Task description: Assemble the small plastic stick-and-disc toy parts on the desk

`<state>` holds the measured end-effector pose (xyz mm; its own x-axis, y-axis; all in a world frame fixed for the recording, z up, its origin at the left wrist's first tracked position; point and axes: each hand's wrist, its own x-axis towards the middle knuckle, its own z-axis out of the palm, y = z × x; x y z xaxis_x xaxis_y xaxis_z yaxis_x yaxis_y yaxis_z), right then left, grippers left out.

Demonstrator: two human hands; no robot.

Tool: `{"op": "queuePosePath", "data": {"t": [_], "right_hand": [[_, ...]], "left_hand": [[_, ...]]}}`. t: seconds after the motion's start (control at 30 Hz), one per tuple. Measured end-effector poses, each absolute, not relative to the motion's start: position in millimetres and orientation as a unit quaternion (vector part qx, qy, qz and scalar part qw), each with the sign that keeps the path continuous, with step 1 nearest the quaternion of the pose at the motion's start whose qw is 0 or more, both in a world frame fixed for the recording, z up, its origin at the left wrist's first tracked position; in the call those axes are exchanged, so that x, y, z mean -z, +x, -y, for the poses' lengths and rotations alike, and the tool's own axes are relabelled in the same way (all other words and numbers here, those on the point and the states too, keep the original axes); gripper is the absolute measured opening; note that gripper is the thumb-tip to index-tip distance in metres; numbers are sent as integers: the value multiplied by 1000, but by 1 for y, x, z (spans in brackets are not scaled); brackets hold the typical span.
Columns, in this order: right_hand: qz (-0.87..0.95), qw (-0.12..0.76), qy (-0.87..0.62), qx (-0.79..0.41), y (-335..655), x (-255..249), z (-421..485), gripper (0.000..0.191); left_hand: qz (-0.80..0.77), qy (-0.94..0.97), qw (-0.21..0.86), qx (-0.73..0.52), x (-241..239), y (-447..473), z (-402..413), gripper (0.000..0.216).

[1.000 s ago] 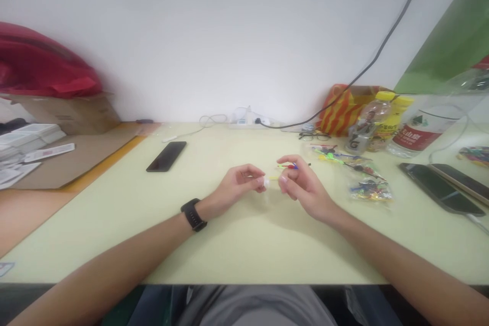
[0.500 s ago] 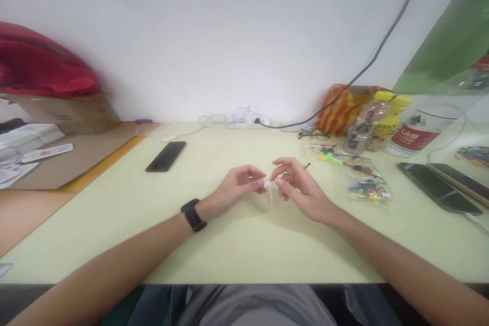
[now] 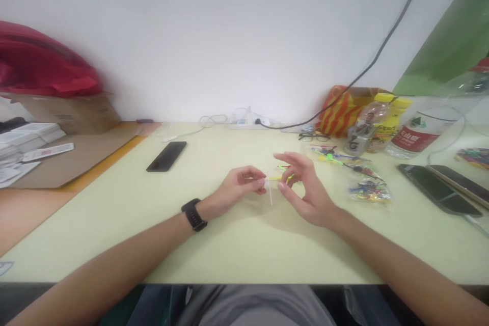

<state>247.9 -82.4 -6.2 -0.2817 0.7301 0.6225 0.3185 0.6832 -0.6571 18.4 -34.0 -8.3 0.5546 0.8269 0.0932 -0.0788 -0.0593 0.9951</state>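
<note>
My left hand pinches a small white plastic piece between thumb and fingertips, and a thin stem points down from it. Most of the piece's upper part is covered by the fingertips. Just to its right, my right hand is raised with the index finger stretched out and the thumb apart from it; I see nothing held in it. Behind the right fingers lie slim yellow and coloured plastic pieces, partly hidden by the hand.
Clear bags of coloured plastic parts lie at right, near eyeglasses, bottles and a striped bag. Phones rest far right, another phone at left. A power strip sits by the wall. Cardboard covers the left side.
My right hand has drawn back slightly to the right from the white piece, its index finger straightening and revealing more of the yellow piece. My left hand keeps its pinch in place.
</note>
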Motion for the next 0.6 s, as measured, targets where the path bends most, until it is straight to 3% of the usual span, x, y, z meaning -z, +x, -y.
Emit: {"op": "queuePosePath", "data": {"t": [0.17, 0.27, 0.6], "right_hand": [[800, 365, -443, -174, 255, -1, 80, 42], [800, 399, -416, -166, 256, -1, 77, 39], [829, 449, -317, -105, 251, 2, 82, 64]], "left_hand": [[-294, 629, 622, -361, 7, 19, 35, 33], [-294, 627, 628, -356, 7, 19, 35, 32], [-307, 580, 663, -359, 10, 17, 29, 29]]}}
